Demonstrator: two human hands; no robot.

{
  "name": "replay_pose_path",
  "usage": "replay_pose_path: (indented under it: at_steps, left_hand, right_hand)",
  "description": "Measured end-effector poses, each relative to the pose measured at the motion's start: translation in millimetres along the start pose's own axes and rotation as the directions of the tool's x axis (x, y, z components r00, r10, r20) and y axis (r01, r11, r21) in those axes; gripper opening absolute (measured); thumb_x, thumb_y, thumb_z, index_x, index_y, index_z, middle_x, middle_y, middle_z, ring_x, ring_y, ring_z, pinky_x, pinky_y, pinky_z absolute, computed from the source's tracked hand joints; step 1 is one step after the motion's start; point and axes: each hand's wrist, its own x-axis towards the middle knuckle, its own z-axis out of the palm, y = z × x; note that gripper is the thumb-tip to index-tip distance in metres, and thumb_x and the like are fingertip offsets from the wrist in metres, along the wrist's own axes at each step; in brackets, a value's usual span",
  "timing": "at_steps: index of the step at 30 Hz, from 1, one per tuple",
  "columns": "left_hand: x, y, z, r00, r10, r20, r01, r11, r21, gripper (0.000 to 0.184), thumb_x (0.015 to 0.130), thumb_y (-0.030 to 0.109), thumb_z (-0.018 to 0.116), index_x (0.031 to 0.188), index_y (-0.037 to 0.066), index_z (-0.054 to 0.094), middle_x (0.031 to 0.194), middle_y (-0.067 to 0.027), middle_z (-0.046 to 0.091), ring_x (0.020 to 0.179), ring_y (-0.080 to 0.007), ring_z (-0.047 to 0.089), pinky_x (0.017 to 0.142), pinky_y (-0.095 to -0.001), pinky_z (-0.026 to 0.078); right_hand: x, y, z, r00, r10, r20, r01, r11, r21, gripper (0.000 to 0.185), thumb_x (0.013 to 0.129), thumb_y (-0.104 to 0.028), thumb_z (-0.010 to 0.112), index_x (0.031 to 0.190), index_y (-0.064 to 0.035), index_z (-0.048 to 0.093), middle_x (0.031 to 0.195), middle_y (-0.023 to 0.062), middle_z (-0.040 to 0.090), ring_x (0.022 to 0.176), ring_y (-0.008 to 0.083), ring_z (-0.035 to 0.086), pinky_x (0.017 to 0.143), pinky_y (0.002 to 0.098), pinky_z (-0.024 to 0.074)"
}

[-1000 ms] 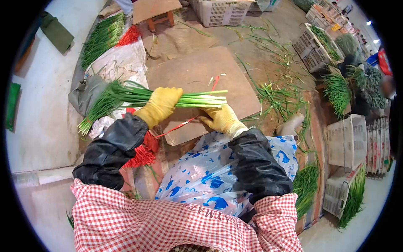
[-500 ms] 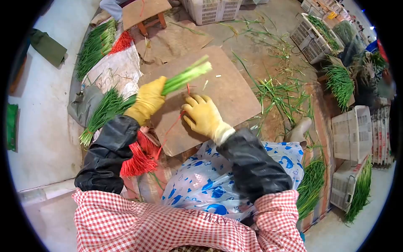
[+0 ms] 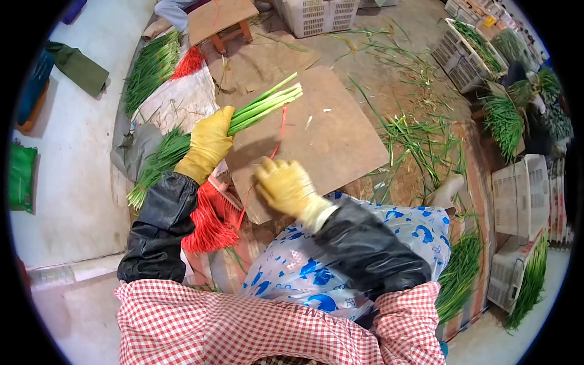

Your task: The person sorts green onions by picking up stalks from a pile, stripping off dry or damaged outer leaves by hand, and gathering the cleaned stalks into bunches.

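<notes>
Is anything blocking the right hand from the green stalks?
Nothing visible blocks the right hand from the green stalks; only a thin red string and the brown board show between them.

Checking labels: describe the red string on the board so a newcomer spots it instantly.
Find the big brown board mid-picture. Across its left part, from near the pale stem ends down toward the gloved right hand, runs a thin red string. It lies out singly, unlike the thick red bundle left of the board.
</notes>
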Motion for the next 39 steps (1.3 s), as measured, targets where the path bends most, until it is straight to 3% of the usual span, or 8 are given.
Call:
replay_pose_path:
  at_steps: [6, 16, 19, 22, 27, 32, 35, 39]
  left_hand:
    - [11.3, 3.4, 2.8, 0.996, 0.082, -0.038, -0.081, 0.997, 0.017, 0.027, 0.069, 0.005, 0.059, 0.094, 0.009, 0.049, 0.082, -0.0127, 0.059, 0.080, -0.0336, 0.059, 0.067, -0.0411, 0.046]
    - [7.5, 48.5, 51.3, 0.925, 0.356, -0.136, -0.363, 0.931, -0.032, 0.022, 0.073, 0.013, 0.059, 0.094, 0.010, 0.054, 0.078, -0.0122, 0.059, 0.075, -0.0343, 0.058, 0.063, -0.0441, 0.046]
    - [13.4, 16.0, 117.6, 0.914, 0.403, 0.036, -0.400, 0.914, -0.064, 0.040, 0.075, 0.015, 0.062, 0.114, 0.007, 0.052, 0.103, -0.0184, 0.059, 0.095, -0.0347, 0.057, 0.078, -0.0429, 0.045]
    - [33.3, 29.7, 74.7, 0.896, 0.181, 0.405, -0.046, 0.946, -0.320, 0.056, 0.067, 0.019, 0.069, 0.117, 0.006, 0.049, 0.108, -0.0189, 0.057, 0.100, -0.0373, 0.054, 0.085, -0.0406, 0.044]
    - [37.3, 76.0, 26.5, 0.676, 0.072, 0.733, -0.169, 0.984, 0.060, 0.082, 0.052, 0.030, 0.078, 0.122, 0.003, 0.047, 0.111, -0.0202, 0.056, 0.103, -0.0332, 0.055, 0.088, -0.0370, 0.043]
    - [55.5, 153.0, 27.2, 0.828, 0.104, 0.551, -0.169, 0.983, 0.069, 0.073, 0.064, 0.026, 0.073, 0.127, 0.002, 0.045, 0.117, -0.0187, 0.055, 0.108, -0.0320, 0.054, 0.092, -0.0353, 0.042]
    - [62.1, 246.2, 41.6, 0.852, 0.482, 0.205, -0.270, 0.740, -0.616, 0.043, 0.084, 0.011, 0.060, 0.124, 0.001, 0.048, 0.115, -0.0135, 0.058, 0.102, -0.0208, 0.057, 0.088, -0.0302, 0.044]
    - [10.5, 416.7, 40.6, 0.709, 0.678, 0.194, -0.206, 0.462, -0.862, 0.036, 0.085, 0.010, 0.058, 0.120, 0.001, 0.052, 0.104, -0.0103, 0.061, 0.096, -0.0168, 0.059, 0.083, -0.0281, 0.046]
  right_hand:
    - [-4.8, -1.3, 46.2, 0.999, -0.026, -0.041, 0.024, 0.999, -0.048, 0.054, 0.080, -0.037, 0.053, 0.123, -0.0041, 0.047, 0.130, 0.0165, 0.046, 0.118, 0.0297, 0.044, 0.098, 0.0408, 0.0311]
    - [-37.7, 52.0, 27.0, 0.969, -0.194, -0.156, 0.228, 0.943, 0.241, 0.030, 0.077, -0.024, 0.055, 0.101, -0.0062, 0.058, 0.108, 0.0137, 0.058, 0.104, 0.0305, 0.053, 0.089, 0.0421, 0.0413]
    - [-38.5, 57.0, 22.3, 0.947, -0.185, -0.264, 0.219, 0.970, 0.107, 0.024, 0.071, -0.028, 0.057, 0.084, -0.0093, 0.062, 0.089, 0.0073, 0.059, 0.085, 0.0268, 0.058, 0.072, 0.0421, 0.0458]
    - [-39.1, 45.2, -6.8, 0.965, 0.107, -0.240, -0.084, 0.991, 0.107, 0.028, 0.069, -0.029, 0.058, 0.092, -0.0127, 0.060, 0.099, 0.0072, 0.056, 0.083, 0.0242, 0.058, 0.066, 0.0380, 0.0440]
    - [-205.6, 42.7, -88.0, 0.417, 0.271, -0.868, -0.083, 0.962, 0.261, 0.031, 0.074, -0.015, 0.061, 0.103, -0.0053, 0.059, 0.094, 0.0127, 0.061, 0.085, 0.0277, 0.061, 0.072, 0.0393, 0.0477]
    - [-451.2, 57.3, -7.2, -0.183, 0.894, -0.409, -0.609, 0.224, 0.761, 0.020, 0.084, -0.020, 0.058, 0.099, -0.0068, 0.062, 0.092, 0.0137, 0.064, 0.087, 0.0303, 0.061, 0.076, 0.0349, 0.0482]
    - [-598.1, 41.9, 56.2, -0.568, 0.782, -0.256, -0.759, -0.378, 0.529, 0.031, 0.082, -0.036, 0.055, 0.095, -0.0086, 0.064, 0.097, 0.0141, 0.064, 0.089, 0.0351, 0.060, 0.079, 0.0398, 0.0468]
    - [-692.8, 24.3, 96.7, -0.763, 0.614, -0.204, -0.607, -0.570, 0.554, 0.031, 0.080, -0.036, 0.053, 0.093, -0.0109, 0.065, 0.092, 0.0159, 0.065, 0.086, 0.0353, 0.061, 0.077, 0.0418, 0.0469]
